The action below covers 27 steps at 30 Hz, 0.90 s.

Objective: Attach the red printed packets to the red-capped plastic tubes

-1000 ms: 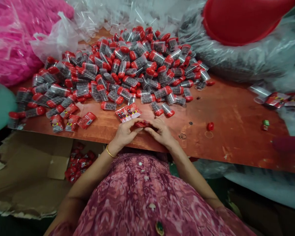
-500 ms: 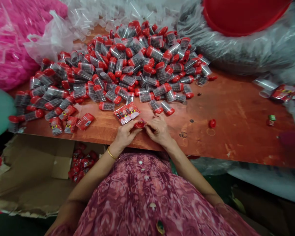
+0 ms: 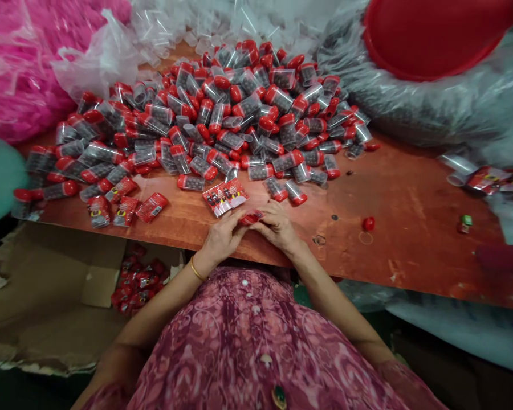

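Both my hands meet at the table's front edge around a small red printed packet (image 3: 251, 217). My left hand (image 3: 225, 234) pinches its left side, and my right hand (image 3: 277, 226) has its fingers closed on the right side. The fingers cover part of the packet. Just beyond my hands lies a flat stack of red printed cards or wrappers (image 3: 224, 197). Several finished-looking red packets (image 3: 152, 207) lie left of my hands. A big heap of clear tubes with red caps (image 3: 239, 108), holding dark beads, spreads behind them.
An open cardboard box (image 3: 55, 285) with red packets (image 3: 141, 282) stands below the table's left edge. On the right of the table (image 3: 393, 182) lie a red cap (image 3: 369, 223) and a small green-topped item (image 3: 465, 223). A plastic sack (image 3: 393, 114) carries a red basin (image 3: 427, 40).
The packet has turned in my fingers and shows more of its red surface. My right hand has flattened over its right side. The whole view has shifted slightly.
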Available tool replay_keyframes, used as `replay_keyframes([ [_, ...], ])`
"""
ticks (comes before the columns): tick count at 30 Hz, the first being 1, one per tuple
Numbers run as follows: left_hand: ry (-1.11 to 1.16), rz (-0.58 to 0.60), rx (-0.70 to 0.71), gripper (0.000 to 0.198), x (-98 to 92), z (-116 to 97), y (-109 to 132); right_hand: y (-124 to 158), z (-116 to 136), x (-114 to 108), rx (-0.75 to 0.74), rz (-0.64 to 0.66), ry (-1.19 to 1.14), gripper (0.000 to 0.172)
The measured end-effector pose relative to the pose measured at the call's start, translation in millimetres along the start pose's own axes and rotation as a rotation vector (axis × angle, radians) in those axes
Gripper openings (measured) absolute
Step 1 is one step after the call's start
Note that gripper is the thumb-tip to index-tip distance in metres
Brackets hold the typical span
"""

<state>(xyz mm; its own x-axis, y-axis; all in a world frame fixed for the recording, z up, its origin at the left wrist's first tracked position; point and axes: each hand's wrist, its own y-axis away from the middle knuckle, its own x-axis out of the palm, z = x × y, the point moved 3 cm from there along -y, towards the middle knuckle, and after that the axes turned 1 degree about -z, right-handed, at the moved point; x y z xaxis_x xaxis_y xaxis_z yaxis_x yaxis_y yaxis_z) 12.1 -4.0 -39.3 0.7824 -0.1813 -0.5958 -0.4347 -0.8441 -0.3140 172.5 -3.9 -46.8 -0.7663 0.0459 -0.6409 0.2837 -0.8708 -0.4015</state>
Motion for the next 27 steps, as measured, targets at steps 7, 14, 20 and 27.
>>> replay_keyframes([
  [7,0.000,-0.120,0.006,0.030,-4.0,-4.8,8.6,0.1,4.7,-3.5,0.042,0.010,0.014,0.034],
  [14,-0.086,-0.147,0.154,0.031,0.6,1.4,11.3,-0.8,6.3,0.0,0.027,-0.018,-0.048,0.029],
  [20,-0.200,-0.075,0.079,0.031,8.1,8.6,15.5,-0.5,1.4,3.0,0.028,0.065,0.036,0.022],
  [27,0.107,-0.097,-0.136,0.056,4.7,-16.6,17.3,4.6,28.1,4.7,0.072,-0.242,0.316,0.019],
])
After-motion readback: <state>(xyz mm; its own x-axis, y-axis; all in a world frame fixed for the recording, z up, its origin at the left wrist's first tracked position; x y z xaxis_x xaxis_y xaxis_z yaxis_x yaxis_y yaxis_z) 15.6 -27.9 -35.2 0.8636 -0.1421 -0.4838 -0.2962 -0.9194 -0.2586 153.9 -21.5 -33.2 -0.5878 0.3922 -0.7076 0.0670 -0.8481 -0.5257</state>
